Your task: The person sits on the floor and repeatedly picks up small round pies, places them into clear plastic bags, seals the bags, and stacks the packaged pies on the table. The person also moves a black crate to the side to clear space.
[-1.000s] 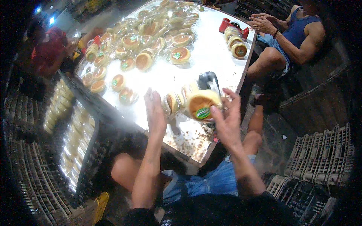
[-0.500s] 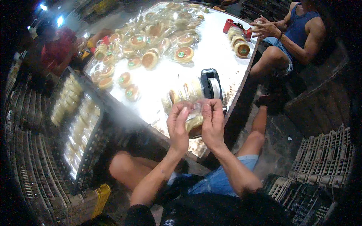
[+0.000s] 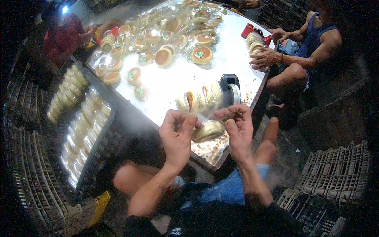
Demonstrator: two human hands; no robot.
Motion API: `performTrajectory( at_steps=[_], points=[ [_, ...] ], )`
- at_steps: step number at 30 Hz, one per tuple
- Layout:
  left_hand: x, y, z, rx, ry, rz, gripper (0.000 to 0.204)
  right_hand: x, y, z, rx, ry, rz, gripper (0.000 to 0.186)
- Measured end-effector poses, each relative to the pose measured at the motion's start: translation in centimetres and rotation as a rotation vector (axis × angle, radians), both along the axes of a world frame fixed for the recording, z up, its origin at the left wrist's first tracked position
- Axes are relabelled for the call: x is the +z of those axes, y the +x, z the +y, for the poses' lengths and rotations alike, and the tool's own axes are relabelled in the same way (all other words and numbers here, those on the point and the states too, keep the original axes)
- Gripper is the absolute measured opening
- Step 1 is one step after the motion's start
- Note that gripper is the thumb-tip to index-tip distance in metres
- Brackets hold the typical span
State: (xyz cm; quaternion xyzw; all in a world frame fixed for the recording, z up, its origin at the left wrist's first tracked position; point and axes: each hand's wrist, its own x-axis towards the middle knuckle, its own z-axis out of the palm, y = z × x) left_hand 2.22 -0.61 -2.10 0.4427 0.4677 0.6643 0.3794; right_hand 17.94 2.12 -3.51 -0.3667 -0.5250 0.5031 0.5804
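Observation:
A round, pale bun in a clear plastic wrapper point(image 3: 209, 131) hangs between my hands over the near corner of the table. My left hand point(image 3: 176, 135) is closed, thumb and forefinger pinching the wrapper's gathered plastic at the bun's left. On the other side, my right hand point(image 3: 240, 132) pinches the wrapper, its thumb close to the bun. Just beyond my fingers lies a row of wrapped buns point(image 3: 198, 98), some with brown tops. At the right end of that row stands a black tape dispenser point(image 3: 229, 85) with a pale roll.
Many wrapped buns point(image 3: 164, 57) are heaped across the white table point(image 3: 233, 39). At the left, a dark crate point(image 3: 103, 136) holds rows of wrapped buns. Another person point(image 3: 316, 39) sits at the right beside a red tape dispenser point(image 3: 248, 29); a person in red point(image 3: 59, 41) sits far left.
My hands have spread apart, and the wrapped bun shows more fully between them. The person at the right has lowered their hands to their row of buns.

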Motion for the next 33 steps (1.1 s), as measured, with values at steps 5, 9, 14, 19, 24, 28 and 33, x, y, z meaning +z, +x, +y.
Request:
performTrajectory(
  at_steps=[5,9,14,19,24,28,33],
  points=[
    [0.0,-1.1,0.3,0.051,-0.024,-0.038,0.021,1.6,-1.2,-0.2,0.144,0.023,-0.003,0.015],
    [-0.3,-3.1,-0.1,-0.156,-0.173,-0.158,0.023,2.3,-2.6,-0.4,0.294,-0.044,0.208,0.012],
    [-1.0,-3.5,0.7,-0.070,-0.306,0.131,0.027,3.0,-3.1,-1.1,0.358,-0.007,0.302,0.012],
    [0.7,-0.3,1.0,0.362,0.772,0.323,0.052,2.4,-2.6,-0.8,0.207,-0.050,0.228,0.015],
    [2.4,0.1,-0.7,-0.057,-0.153,-0.009,0.019,1.7,-2.0,-0.5,-0.038,0.180,-0.235,0.020],
    [2.0,-0.1,-0.6,-0.058,-0.178,-0.410,0.015,1.1,-2.8,-1.4,-0.244,0.815,-0.673,0.035],
    [1.4,0.1,-0.6,0.196,0.114,0.407,0.014,0.0,-3.5,-1.4,-0.005,0.405,-0.402,0.040]
  ],
)
